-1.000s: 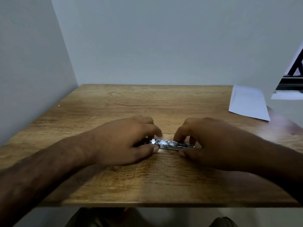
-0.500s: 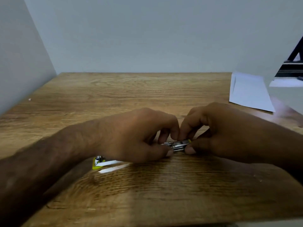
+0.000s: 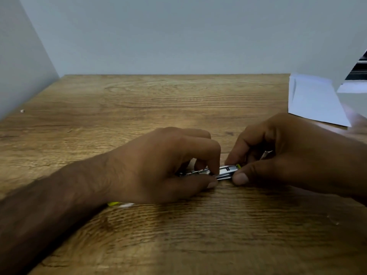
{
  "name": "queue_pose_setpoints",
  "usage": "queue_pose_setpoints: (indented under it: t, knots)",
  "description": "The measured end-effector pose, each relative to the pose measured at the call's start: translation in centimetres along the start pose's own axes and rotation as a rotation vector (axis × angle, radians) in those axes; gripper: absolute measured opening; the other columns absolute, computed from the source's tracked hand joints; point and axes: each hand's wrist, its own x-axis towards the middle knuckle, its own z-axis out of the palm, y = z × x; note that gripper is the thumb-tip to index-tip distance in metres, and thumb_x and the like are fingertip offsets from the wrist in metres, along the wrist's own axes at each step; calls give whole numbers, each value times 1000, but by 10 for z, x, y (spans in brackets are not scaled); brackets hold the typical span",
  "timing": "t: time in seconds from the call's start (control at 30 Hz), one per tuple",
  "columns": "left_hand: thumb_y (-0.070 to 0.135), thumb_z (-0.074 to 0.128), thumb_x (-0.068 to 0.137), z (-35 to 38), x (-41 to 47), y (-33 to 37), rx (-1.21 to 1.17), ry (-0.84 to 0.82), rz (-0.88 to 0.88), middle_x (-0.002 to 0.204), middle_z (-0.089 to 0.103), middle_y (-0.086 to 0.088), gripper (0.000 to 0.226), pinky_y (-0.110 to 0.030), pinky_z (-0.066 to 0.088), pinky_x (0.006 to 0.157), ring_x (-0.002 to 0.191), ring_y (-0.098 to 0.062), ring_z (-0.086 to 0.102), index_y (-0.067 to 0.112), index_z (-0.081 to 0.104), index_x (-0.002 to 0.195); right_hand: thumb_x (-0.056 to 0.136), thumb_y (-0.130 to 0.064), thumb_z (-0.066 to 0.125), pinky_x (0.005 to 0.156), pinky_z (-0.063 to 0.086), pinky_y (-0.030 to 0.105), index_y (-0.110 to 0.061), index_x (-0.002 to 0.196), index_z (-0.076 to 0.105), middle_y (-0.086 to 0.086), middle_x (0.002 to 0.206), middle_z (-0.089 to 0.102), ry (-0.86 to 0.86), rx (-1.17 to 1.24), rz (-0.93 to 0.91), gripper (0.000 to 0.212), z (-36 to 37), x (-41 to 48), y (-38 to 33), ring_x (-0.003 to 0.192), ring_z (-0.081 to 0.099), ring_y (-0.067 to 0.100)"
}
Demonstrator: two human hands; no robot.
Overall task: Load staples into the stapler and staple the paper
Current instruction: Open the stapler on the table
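A small metal stapler (image 3: 226,172) with a yellow tip lies low over the wooden table (image 3: 158,100), held between both hands. My left hand (image 3: 164,165) pinches its left part with thumb and fingertips. My right hand (image 3: 282,153) grips its right end, thumb in front and forefinger on top. Most of the stapler's body is hidden by the fingers. White paper (image 3: 313,102) lies at the table's far right edge, apart from both hands. A yellow and white object (image 3: 119,204), mostly hidden, peeks out under my left wrist.
Grey walls close the table at the back and the left. A tiny white speck (image 3: 22,111) lies near the left wall. A dark frame (image 3: 359,68) shows beyond the right edge.
The hands have closed in from wide apart on the stapler to nearly touching. The view has moved lower and nearer the table. The yellow and white object is more covered by my left wrist.
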Motion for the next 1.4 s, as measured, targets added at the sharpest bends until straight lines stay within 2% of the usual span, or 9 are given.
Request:
queue_pose_setpoints:
  t: [0.1, 0.27, 0.4, 0.6, 0.77, 0.87, 0.97, 1.17, 1.4]
  knots:
    - [29, 74, 90, 1, -1, -1, 19, 9, -10, 85, 60, 12, 9, -21, 43, 58, 68, -7, 59, 25, 66, 93, 65, -32, 90, 65, 60, 30, -42, 79, 79, -12, 67, 78, -5, 3, -6, 20, 0, 2, 0, 63, 73, 5]
    - [37, 64, 93, 4, 2, -1, 111, -16, 10, 91, 56, 16, 30, -26, 49, 61, 74, 0, 57, 39, 59, 123, 65, -29, 91, 57, 54, 20, -38, 76, 79, -11, 66, 77, -1, 14, -11, 19, 0, 3, 2, 60, 71, 3]
    - [39, 66, 91, 10, 6, 1, 153, 23, -12, 85, 53, 19, 25, -32, 53, 62, 75, 1, 57, 46, 55, 111, 66, -26, 91, 52, 48, 10, -36, 74, 78, -12, 62, 75, 2, 9, -9, 19, 1, 3, 3, 55, 67, -2]
    - [43, 56, 96, 6, 12, 16, 185, -44, -17, 79, 48, 25, 20, -22, 42, 60, 72, 4, 52, 47, 38, 86, 67, -27, 90, 59, 55, 31, -34, 73, 74, -4, 64, 75, 70, -63, -8, 19, 5, 2, 1, 58, 70, 8]
    - [29, 59, 96, 6, 8, 14, 55, 48, -152, 61, 47, 9, 30, -26, 35, 53, 55, -9, 44, 29, 39, 73, 68, -29, 89, 64, 59, 41, -34, 77, 75, -2, 66, 76, 75, -75, -1, 17, 9, 1, -4, 60, 71, 13]
    - [30, 58, 86, 1, 7, 13, -87, 18, -258, 69, 61, 2, 16, -38, 40, 50, 54, -14, 48, 28, 44, 78, 70, -31, 88, 62, 61, 40, -37, 79, 74, -5, 66, 76, 99, -95, 6, 17, 11, -1, -4, 57, 70, 8]
    - [35, 53, 73, -5, 8, 13, -204, -58, -369, 71, 64, 18, 17, -30, 42, 50, 56, -5, 52, 32, 58, 90, 70, -31, 87, 62, 60, 36, -39, 79, 73, -12, 69, 77, 214, -107, -39, 19, 12, -4, -3, 59, 70, 0]
    - [22, 53, 66, -5, 15, 11, -388, -106, -487, 82, 68, 0, 48, -43, 49, 67, 71, -12, 61, 26, 68, 112, 70, -24, 80, 68, 61, 39, -32, 81, 72, -14, 84, 70, 371, -208, -267, 15, 11, -2, -4, 84, 72, 5]
    - [17, 61, 80, -9, 4, 7, -525, -109, -398, 92, 73, -4, 29, -50, 53, 82, 89, -29, 68, 23, 63, 108, 76, -25, 76, 63, 61, 38, -26, 90, 74, -8, 92, 68, 399, -173, -406, 15, 7, 0, -6, 91, 71, 15]
